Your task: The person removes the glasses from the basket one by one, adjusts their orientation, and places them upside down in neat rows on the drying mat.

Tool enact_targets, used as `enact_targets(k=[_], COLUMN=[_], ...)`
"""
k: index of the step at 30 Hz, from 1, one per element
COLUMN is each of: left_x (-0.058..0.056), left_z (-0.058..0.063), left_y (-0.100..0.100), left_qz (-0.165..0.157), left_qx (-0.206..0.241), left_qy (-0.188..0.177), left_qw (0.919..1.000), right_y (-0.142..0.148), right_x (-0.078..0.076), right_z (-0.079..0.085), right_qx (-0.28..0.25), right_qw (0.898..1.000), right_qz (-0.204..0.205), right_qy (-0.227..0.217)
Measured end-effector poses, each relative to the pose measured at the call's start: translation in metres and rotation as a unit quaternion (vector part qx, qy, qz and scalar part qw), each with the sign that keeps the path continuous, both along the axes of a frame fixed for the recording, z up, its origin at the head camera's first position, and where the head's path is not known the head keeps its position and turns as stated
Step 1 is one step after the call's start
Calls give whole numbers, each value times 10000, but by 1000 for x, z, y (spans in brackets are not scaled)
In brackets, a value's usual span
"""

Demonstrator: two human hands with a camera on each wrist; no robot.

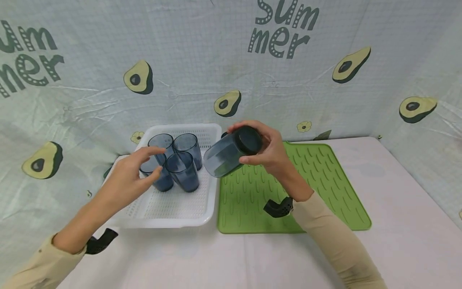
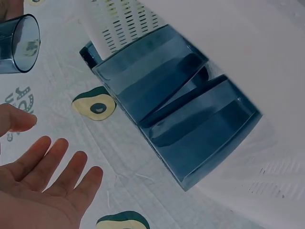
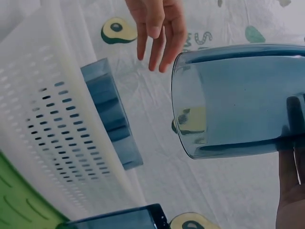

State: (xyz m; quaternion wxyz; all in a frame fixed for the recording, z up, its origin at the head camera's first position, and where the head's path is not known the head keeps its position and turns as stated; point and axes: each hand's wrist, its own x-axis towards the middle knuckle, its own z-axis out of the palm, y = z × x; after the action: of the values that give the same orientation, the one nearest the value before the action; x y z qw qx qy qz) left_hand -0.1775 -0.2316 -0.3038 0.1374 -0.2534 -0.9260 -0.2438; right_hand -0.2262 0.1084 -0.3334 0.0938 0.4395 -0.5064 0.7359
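My right hand (image 1: 265, 146) grips a blue glass tumbler (image 1: 225, 154) near its dark, thick base. The tumbler is tilted in the air, mouth towards the lower left, over the line between basket and mat. My left hand (image 1: 128, 176) hovers over the left side of a white plastic basket (image 1: 180, 222), thumb and fingers spread apart with nothing between them. Several matching tumblers (image 1: 182, 172) stand upright together in the basket; the left hand partly covers one in the head view. In the left wrist view the left hand (image 2: 52, 186) is apart from the glasses.
A green ridged drying mat (image 1: 294, 216) lies right of the basket on a white-covered table (image 1: 231, 257). Another blue glass (image 3: 119, 220), mostly hidden behind the held tumbler in the head view, stands beside the basket. A printed avocado cloth (image 1: 195, 60) hangs behind.
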Motion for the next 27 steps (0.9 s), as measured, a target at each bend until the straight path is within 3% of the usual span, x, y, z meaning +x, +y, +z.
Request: enact_targets(k=[8,16,27], left_x=[-4,-10,-36], left_z=[3,2,4], left_y=[2,4,9], left_qz=[-108,-191,-152], left_qx=[-341,-496,-863], left_qy=[-580,-824,-1274], left_qw=[9977,9952,9880], right_y=[12,23,37], right_x=[-1,-2,-3], right_z=[-4,-7,-13], right_qx=[318,475,707], right_qw=[9992,9977,9953], right_qz=[-258,-479,-655], right_qy=[-7,38,-12])
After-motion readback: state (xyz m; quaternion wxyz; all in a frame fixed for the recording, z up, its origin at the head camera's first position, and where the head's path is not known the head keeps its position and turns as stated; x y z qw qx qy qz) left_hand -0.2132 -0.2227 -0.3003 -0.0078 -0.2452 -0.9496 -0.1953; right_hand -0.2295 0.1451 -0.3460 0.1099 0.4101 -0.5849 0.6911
